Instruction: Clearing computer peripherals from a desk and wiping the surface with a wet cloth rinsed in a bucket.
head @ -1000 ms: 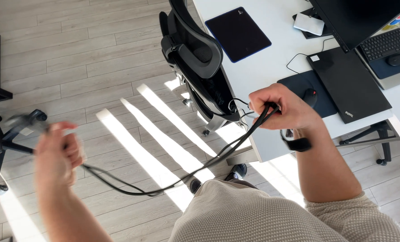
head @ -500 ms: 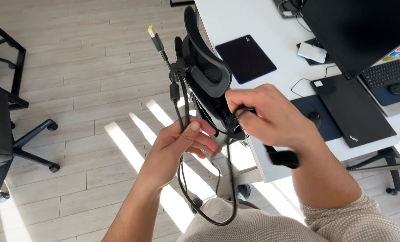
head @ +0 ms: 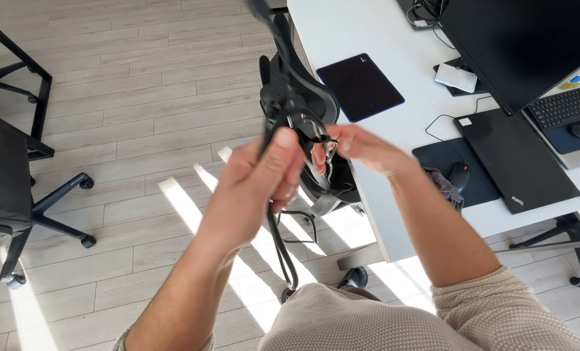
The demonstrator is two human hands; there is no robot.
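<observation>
My left hand grips a bundle of black cable in front of my chest; a folded loop of it hangs down toward my lap. My right hand pinches a thinner strand of the same cable close to my left thumb, where small loops stand up between the two hands. The cable's plug end runs up and out of the top of the view, blurred.
A black office chair stands right behind my hands, against a white desk with a dark mouse pad, a closed laptop, a mouse, a monitor and a keyboard. Another chair is at left on the wood floor.
My hands came together from wide apart. The long cable stretched between them has been folded into a short bundle, and my right hand now works a strand near my left thumb.
</observation>
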